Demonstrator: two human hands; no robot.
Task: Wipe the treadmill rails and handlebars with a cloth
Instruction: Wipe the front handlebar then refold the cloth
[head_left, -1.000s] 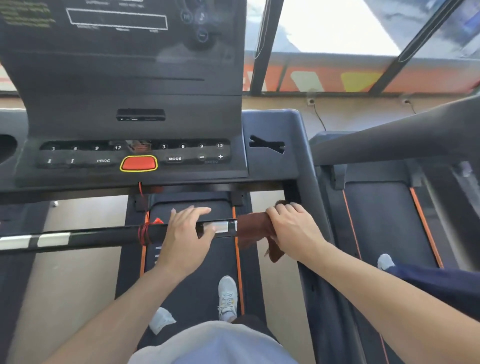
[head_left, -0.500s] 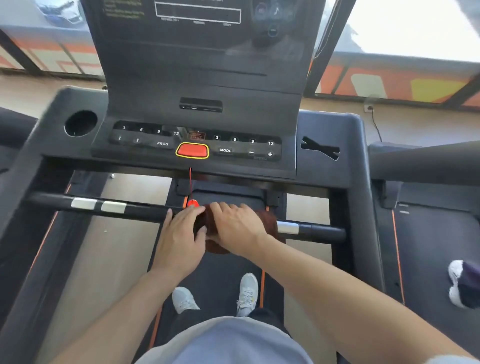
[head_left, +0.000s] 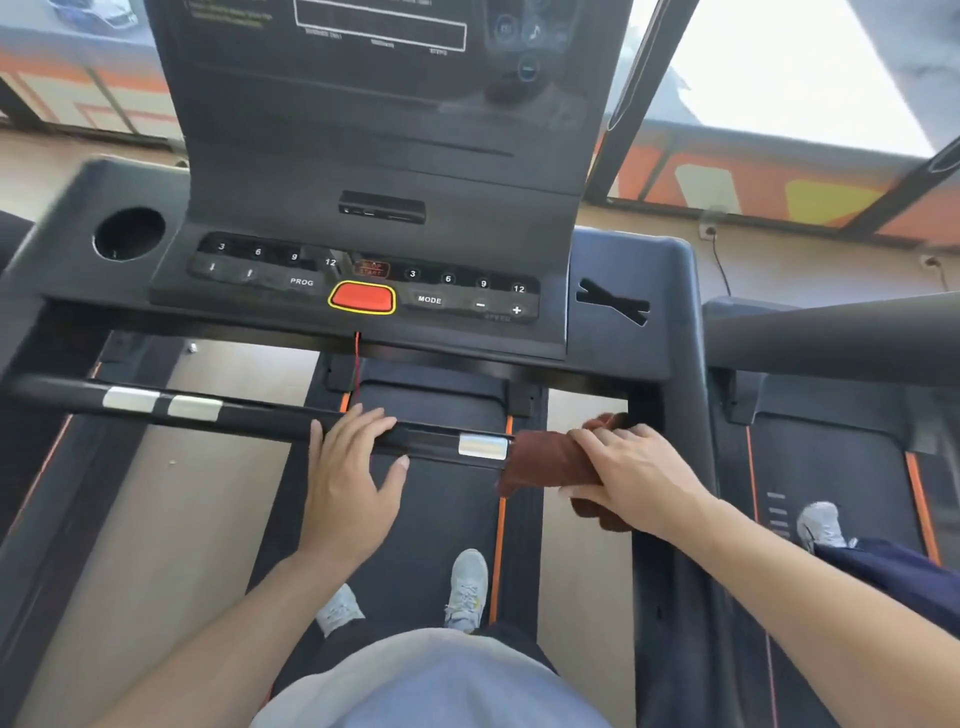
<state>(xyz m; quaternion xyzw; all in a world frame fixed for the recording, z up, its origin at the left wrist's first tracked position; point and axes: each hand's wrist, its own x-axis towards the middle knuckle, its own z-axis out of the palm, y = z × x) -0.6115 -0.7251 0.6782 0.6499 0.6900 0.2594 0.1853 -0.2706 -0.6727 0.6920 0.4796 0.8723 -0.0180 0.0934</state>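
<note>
Fingers (head_left: 605, 439) of the right hand (head_left: 631, 475) curled over a brown cloth (head_left: 545, 462), clamping it around the right end of the black handlebar (head_left: 270, 418), close to the treadmill's right upright. Cloth wraps the bar; a fold hangs below the hand. Its left edge sits just beside a silver sensor plate (head_left: 482, 447) on the bar.

Left hand (head_left: 350, 467) rests on the bar near its middle, fingers extended and laid over the top, thumb spread out below the bar. It holds nothing else. Hands are well apart, with the silver plate between them.

Two more silver plates (head_left: 162, 402) sit toward the bar's left end.

Beyond the bar: the console (head_left: 363, 280) with a red button outlined in yellow (head_left: 362, 298), keys marked PROG and MODE, number keys 3, 6, 9, 12 on each side. A red cord (head_left: 357, 364) drops from under the button toward the bar. Round cup hole (head_left: 130, 234) at the console's left corner; an X-shaped slot (head_left: 613, 304) at its right.

Below: the belt (head_left: 431, 519) with orange edge stripes, two light grey trainers (head_left: 467, 587) standing on it. On the neighbouring treadmill to the right, another person's shoe (head_left: 823, 525) and dark trouser leg.
</note>
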